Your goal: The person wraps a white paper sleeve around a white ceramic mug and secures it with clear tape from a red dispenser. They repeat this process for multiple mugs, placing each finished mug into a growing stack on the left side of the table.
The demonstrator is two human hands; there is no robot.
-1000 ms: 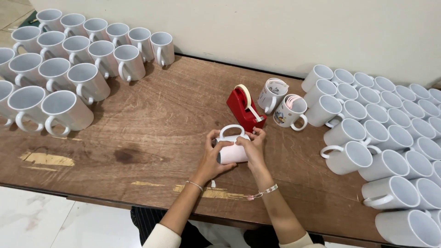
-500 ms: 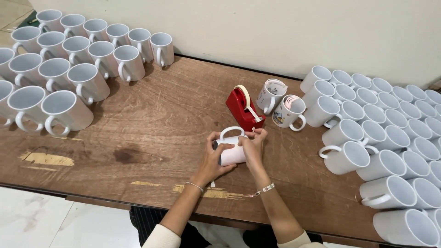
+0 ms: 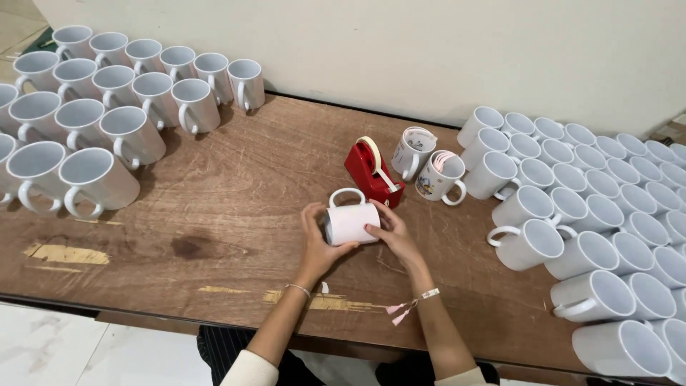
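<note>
Hands hold one white mug [image 3: 351, 222] that lies on its side near the middle of the brown wooden tabletop [image 3: 236, 214], closer to the front edge than to the back. The mug's handle points up and toward the back edge. The left hand [image 3: 319, 239] wraps around the left end of the mug, with the fingers curled shut on it. The right hand [image 3: 395, 234] presses on the right end, and its fingers are closed on the mug too. A white sheet seems to be wrapped around the mug's side. Just behind the mug, touching or almost touching it, stands a red tape holder [image 3: 373, 171] with a roll of tape on top. Next to the tape holder, toward the right, stand two mugs with pictures on them [image 3: 427, 164]. A big bunch of plain white mugs [image 3: 607, 214] fills the right side of the tabletop, all the way to the right edge, and many of them lean on their sides. Another bunch of white mugs [image 3: 107, 107] stands in rows at the back left corner. A thin bracelet [image 3: 300, 289] sits on the left wrist, and a band with pink tassels [image 3: 411, 304] sits on the right wrist.
</note>
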